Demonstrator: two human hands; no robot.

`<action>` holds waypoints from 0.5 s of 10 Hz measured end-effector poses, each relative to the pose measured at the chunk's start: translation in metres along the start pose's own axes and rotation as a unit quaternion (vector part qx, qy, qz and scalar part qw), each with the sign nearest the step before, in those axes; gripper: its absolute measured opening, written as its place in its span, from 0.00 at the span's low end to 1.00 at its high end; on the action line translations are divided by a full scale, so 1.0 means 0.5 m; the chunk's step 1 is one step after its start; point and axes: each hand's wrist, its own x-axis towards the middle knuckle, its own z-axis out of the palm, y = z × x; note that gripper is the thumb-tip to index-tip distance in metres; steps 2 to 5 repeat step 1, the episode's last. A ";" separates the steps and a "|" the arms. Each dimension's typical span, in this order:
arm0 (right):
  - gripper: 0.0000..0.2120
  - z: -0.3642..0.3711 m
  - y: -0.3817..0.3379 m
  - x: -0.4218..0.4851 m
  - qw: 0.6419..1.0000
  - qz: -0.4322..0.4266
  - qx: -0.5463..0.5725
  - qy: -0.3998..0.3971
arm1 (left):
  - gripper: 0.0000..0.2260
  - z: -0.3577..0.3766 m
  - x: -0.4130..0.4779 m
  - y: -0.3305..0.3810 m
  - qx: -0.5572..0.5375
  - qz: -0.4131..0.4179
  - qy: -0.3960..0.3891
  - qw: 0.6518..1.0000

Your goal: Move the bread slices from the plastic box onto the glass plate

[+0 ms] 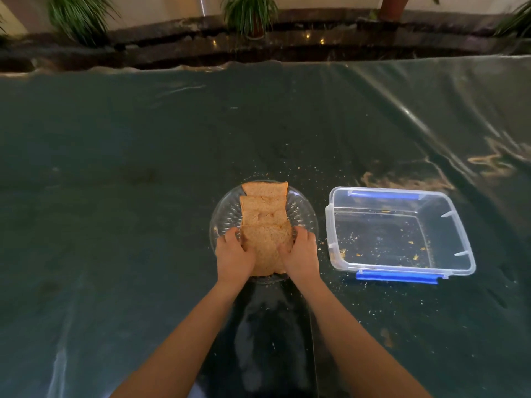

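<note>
Two bare forearms reach in from the near edge and meet over the glass plate (304, 222), which sits on the dark, glossy bench (115, 196) a little right of centre. On the left, the left hand (234, 254) curls around the left edge of the nearest bread slice (265, 245), its fingers (231, 234) bent and pressed against the crust. On the right, the right hand (301, 254) does the same on the slice's right edge, thumb lying on the top face and fingers wrapped at the side. Between them the slice is held over the near half of the plate, overlapping the others; whether it already rests on the glass I cannot tell.

Farther back on the plate lie more bread slices (263, 209) in an overlapping row running away from the camera, the farthest one reaching the far rim.

Just right of the plate, apart from it, stands the clear plastic box (448, 228) with blue clips on its near and far sides. It holds only crumbs. More crumbs are scattered on the bench around plate and box.

Potted plants (250, 12) line a ledge beyond the far edge of the bench.
</note>
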 end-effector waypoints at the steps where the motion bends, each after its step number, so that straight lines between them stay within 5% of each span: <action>1: 0.29 -0.020 -0.001 -0.003 1.000 -0.015 -0.018 -0.013 | 0.21 -0.018 -0.009 0.010 0.024 0.019 0.023 0.999; 5: 0.29 -0.020 -0.001 -0.003 1.000 -0.015 -0.018 -0.013 | 0.21 -0.018 -0.009 0.010 0.024 0.019 0.023 0.999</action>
